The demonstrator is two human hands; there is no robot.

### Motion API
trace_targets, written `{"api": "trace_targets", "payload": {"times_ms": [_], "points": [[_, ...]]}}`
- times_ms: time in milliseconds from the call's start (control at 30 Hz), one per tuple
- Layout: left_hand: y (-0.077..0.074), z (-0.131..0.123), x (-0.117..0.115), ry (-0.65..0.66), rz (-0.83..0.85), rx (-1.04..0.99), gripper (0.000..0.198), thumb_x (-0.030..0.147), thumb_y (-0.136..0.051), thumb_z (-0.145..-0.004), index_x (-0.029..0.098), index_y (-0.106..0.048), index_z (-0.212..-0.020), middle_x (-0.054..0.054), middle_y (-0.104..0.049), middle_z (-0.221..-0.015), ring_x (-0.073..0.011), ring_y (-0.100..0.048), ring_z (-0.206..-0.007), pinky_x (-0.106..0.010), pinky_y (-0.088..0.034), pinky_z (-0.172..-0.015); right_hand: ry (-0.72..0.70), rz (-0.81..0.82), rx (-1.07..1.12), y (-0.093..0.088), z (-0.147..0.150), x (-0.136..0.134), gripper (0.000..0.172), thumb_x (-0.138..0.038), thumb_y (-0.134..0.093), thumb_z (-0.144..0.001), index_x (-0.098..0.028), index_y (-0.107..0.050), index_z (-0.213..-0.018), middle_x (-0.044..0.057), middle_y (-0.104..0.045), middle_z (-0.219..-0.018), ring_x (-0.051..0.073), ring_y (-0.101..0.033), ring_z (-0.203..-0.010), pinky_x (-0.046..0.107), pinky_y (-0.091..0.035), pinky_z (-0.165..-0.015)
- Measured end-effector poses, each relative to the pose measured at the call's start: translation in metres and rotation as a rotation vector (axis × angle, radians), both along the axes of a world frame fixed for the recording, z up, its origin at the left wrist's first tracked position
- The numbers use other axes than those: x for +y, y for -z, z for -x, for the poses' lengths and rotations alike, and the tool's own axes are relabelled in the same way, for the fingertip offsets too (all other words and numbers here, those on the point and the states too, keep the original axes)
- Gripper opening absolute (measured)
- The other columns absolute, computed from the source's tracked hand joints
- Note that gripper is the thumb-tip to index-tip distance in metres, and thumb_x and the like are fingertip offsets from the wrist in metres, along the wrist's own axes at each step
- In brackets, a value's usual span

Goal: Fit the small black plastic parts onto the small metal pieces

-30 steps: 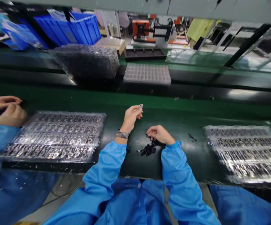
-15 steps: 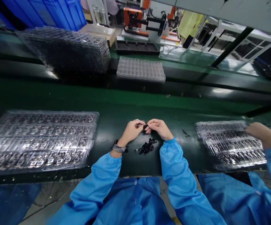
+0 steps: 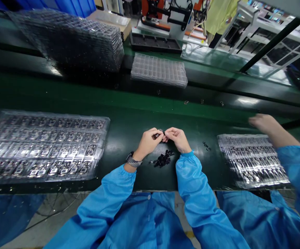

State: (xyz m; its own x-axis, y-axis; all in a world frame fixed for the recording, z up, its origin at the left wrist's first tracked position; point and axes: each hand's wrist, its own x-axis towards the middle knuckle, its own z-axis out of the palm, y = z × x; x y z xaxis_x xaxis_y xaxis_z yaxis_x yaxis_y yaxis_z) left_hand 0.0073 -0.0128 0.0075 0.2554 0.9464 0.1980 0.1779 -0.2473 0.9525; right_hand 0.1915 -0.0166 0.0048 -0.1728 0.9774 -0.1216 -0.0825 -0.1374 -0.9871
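Note:
My left hand point(image 3: 149, 141) is closed, pinching a small circuit board point(image 3: 156, 136) between thumb and fingers. Fingertip to fingertip with it, my right hand point(image 3: 178, 139) is pinched at the board's right edge; a tiny dark piece seems to be there, too small to name. Just below both hands lies a heap of small black pieces point(image 3: 162, 159) on the dark green bench point(image 3: 124, 145). To the left, a clear tray point(image 3: 101, 148) carries rows of small circuit boards.
A co-worker's hand point(image 3: 265, 123) hovers above a second stack of filled trays point(image 3: 253, 160) at right. A few dark bits point(image 3: 206, 146) lie between. Behind stand empty clear trays point(image 3: 158, 69), a tall tray stack point(image 3: 69, 41) and a black tray point(image 3: 155, 43).
My hands stay together, the board now showing more plainly in the left. The co-worker's hand has moved up and left, off the right trays. The view has tilted slightly down.

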Motion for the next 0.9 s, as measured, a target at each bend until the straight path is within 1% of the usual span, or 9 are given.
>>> {"api": "trace_targets", "payload": {"times_ms": [200,433,600,733,900], "points": [[-0.0009,0.0000,-0.0001,-0.001,0.023,-0.005,0.015,0.028,-0.067,-0.088,0.018,-0.078,-0.084,-0.003,-0.068,-0.083,-0.0131,-0.057,-0.064,-0.026,-0.043,-0.061,0.020,-0.028,-0.032,-0.0014,0.0005,-0.0011,0.037,-0.052,-0.083,-0.079,-0.018,-0.072,-0.087,0.004,-0.076,-0.074,0.017,-0.071,-0.066,0.030,-0.056,-0.067],[-0.0008,0.0019,0.0003,0.028,-0.049,0.051,0.017,0.022,-0.062,-0.090,0.019,-0.077,-0.083,-0.003,-0.066,-0.080,-0.0136,-0.058,-0.067,-0.026,-0.043,-0.064,0.043,-0.061,-0.090,-0.0060,0.0032,-0.0045,0.035,-0.049,-0.085,-0.078,-0.018,-0.074,-0.087,0.005,-0.078,-0.076,0.018,-0.072,-0.068,0.030,-0.057,-0.068],[0.0008,0.0018,0.0006,0.002,-0.080,0.078,0.016,0.022,-0.062,-0.091,0.018,-0.076,-0.084,-0.003,-0.067,-0.083,-0.0136,-0.058,-0.067,-0.026,-0.042,-0.064,0.059,-0.088,-0.133,-0.0089,0.0049,-0.0045,0.037,-0.054,-0.082,-0.079,-0.019,-0.075,-0.085,0.005,-0.077,-0.074,0.018,-0.071,-0.065,0.031,-0.057,-0.064],[0.0025,0.0017,0.0006,-0.004,-0.101,0.098,0.016,0.022,-0.062,-0.091,0.019,-0.076,-0.084,-0.003,-0.067,-0.083,-0.0136,-0.058,-0.067,-0.026,-0.042,-0.065,0.069,-0.098,-0.133,-0.0079,0.0044,-0.0036,0.037,-0.054,-0.081,-0.081,-0.018,-0.074,-0.086,0.005,-0.076,-0.073,0.018,-0.071,-0.065,0.031,-0.056,-0.064],[0.0036,0.0014,0.0009,-0.011,-0.068,0.069,0.016,0.024,-0.063,-0.091,0.018,-0.077,-0.086,-0.004,-0.069,-0.086,-0.0130,-0.057,-0.065,-0.026,-0.042,-0.063,0.101,-0.101,-0.112,-0.0057,0.0037,-0.0032,0.037,-0.054,-0.080,-0.082,-0.018,-0.072,-0.088,0.006,-0.076,-0.074,0.018,-0.070,-0.063,0.032,-0.056,-0.064]]}}
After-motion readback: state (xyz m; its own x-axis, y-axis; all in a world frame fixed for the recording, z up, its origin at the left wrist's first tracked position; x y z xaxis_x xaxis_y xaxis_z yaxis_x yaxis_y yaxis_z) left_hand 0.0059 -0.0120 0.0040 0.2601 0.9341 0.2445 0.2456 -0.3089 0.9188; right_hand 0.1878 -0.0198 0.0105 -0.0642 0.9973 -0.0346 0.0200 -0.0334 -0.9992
